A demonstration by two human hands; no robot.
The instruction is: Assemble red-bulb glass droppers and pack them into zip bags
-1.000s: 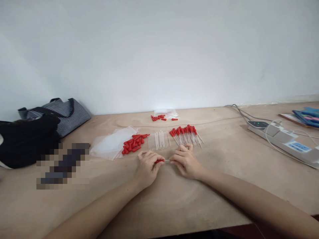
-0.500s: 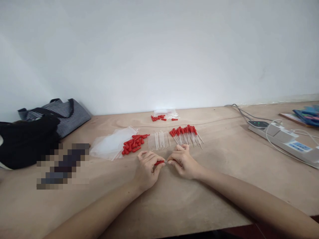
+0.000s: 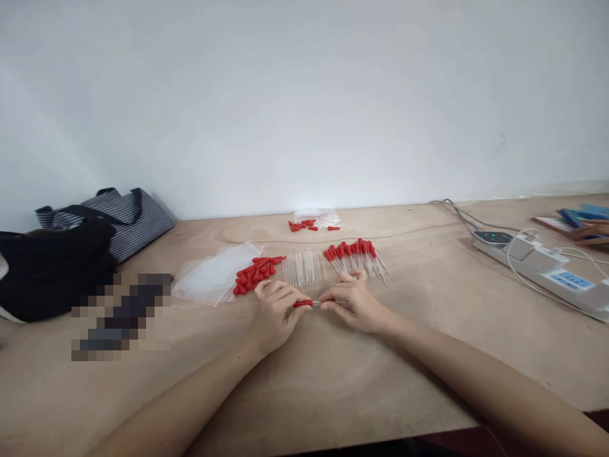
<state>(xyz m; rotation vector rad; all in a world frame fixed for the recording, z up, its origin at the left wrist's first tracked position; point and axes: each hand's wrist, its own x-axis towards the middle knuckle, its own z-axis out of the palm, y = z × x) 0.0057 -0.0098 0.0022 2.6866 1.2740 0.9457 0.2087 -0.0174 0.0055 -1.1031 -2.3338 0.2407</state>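
Observation:
My left hand [image 3: 273,312] pinches a red rubber bulb [image 3: 303,303] just above the wooden table [image 3: 333,381]. My right hand [image 3: 352,301] pinches the clear dropper tube [image 3: 316,303] that meets the bulb. The two hands face each other, almost touching. Beyond them lie a heap of loose red bulbs [image 3: 254,274], a row of clear tubes [image 3: 302,268] and a fan of finished droppers with red bulbs [image 3: 356,256].
Clear zip bags [image 3: 214,277] lie left of the bulbs. A few more bulbs and a bag [image 3: 314,221] sit near the wall. Dark and striped bags [image 3: 71,247] stand at left. A power strip with cables [image 3: 547,270] lies at right, and another person's hand [image 3: 591,233] rests on booklets at the far right.
Both hands have shifted slightly away from me with the bulb and tube still between them. Another person's hand has come into view at the far right.

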